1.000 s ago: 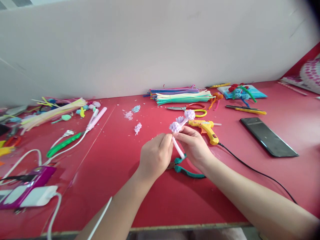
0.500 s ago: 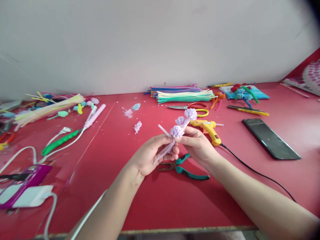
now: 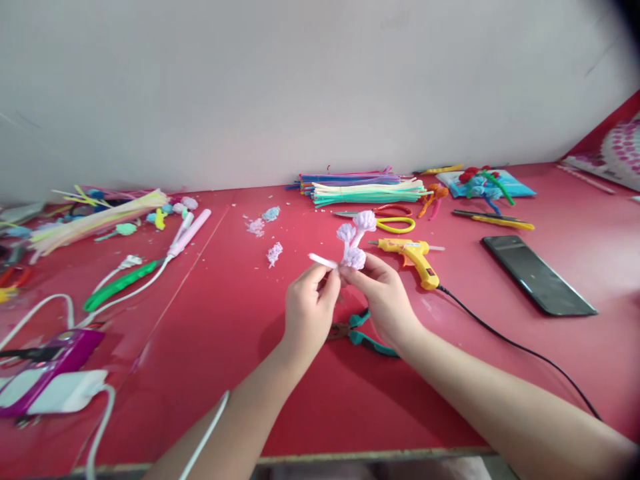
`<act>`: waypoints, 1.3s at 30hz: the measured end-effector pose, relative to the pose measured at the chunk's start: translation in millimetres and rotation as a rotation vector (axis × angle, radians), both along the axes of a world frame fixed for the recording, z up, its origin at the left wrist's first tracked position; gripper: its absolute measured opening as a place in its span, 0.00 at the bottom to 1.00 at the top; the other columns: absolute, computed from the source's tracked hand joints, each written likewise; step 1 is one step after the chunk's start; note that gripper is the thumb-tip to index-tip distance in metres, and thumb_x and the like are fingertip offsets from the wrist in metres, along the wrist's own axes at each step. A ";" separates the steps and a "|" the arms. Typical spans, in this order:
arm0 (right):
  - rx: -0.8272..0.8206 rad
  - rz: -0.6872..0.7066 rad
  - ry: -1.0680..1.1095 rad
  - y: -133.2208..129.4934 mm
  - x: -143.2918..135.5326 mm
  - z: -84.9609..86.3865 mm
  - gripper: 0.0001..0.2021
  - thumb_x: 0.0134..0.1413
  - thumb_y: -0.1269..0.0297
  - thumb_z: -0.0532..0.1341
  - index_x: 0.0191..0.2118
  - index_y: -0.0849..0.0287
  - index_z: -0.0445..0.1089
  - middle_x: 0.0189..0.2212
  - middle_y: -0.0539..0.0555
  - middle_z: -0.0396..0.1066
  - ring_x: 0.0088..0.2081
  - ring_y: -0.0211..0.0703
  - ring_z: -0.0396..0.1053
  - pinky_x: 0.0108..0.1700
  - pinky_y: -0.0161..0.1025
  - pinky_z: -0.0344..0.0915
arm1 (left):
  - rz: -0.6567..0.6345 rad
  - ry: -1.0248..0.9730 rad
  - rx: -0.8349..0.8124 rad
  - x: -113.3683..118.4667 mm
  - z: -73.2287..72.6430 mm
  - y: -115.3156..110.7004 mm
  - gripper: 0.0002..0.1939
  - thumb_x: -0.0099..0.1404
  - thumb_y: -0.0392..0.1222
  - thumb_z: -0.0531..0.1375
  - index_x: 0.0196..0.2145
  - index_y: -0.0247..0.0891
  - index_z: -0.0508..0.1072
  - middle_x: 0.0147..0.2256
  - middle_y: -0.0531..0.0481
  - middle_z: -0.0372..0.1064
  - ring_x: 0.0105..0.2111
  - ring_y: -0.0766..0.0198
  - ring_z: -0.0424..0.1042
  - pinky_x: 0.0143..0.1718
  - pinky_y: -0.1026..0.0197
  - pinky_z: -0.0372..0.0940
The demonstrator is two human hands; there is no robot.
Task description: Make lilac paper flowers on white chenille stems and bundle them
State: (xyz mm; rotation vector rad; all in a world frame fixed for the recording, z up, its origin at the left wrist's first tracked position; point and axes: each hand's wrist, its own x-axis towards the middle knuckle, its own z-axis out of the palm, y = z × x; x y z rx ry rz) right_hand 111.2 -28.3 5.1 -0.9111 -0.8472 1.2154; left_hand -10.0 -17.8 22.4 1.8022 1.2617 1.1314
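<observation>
Both hands meet above the middle of the table around a lilac pipe-cleaner flower sprig (image 3: 347, 233) with three fluffy heads. My left hand (image 3: 311, 300) pinches a pale pipe-cleaner stem (image 3: 323, 261), whose free end sticks out to the left. Closed at the base of the lowest head, my right hand (image 3: 385, 293) grips the sprig. The lower stems are hidden by the fingers. Under the hands lie pliers (image 3: 357, 333) with teal handles, partly covered. Just beyond the right hand rests a yellow glue gun (image 3: 410, 250).
Scissors (image 3: 395, 221) and bundles of pipe cleaners (image 3: 370, 192) lie at the back. A phone (image 3: 540, 275) and utility knife (image 3: 495, 220) are on the right. On the left are a pink styling iron (image 3: 187, 235), a green-handled tool (image 3: 120, 287), a power strip (image 3: 60, 373) and cables. Lilac fluff (image 3: 275, 253) is scattered mid-table.
My left hand has turned over, knuckles now up, and the hanging lower stems are now out of sight. The sprig has tilted more upright and moved slightly left.
</observation>
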 end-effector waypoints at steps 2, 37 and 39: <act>0.001 -0.031 0.057 -1.7 -2.7 -1.0 0.04 0.47 0.65 0.65 0.30 0.56 0.71 0.28 0.49 0.70 0.33 0.40 0.66 0.40 0.39 0.62 | 0.027 0.046 0.071 1.4 -1.7 -1.2 0.09 0.63 0.41 0.56 0.28 0.39 0.72 0.22 0.52 0.69 0.24 0.64 0.69 0.29 0.64 0.61; -0.009 0.269 0.161 0.6 7.3 7.2 0.05 0.52 0.63 0.62 0.28 0.56 0.68 0.18 0.44 0.63 0.18 0.37 0.62 0.29 0.40 0.61 | -0.274 -0.632 -0.558 2.5 2.2 6.9 0.09 0.64 0.40 0.55 0.28 0.35 0.70 0.22 0.54 0.69 0.18 0.71 0.67 0.19 0.69 0.62; -0.003 0.249 0.141 1.0 9.4 7.5 0.04 0.51 0.64 0.63 0.28 0.56 0.69 0.18 0.45 0.64 0.20 0.38 0.64 0.31 0.40 0.62 | -0.308 -0.660 -0.600 1.6 1.3 8.6 0.08 0.63 0.39 0.56 0.28 0.34 0.71 0.22 0.53 0.70 0.17 0.72 0.66 0.18 0.70 0.60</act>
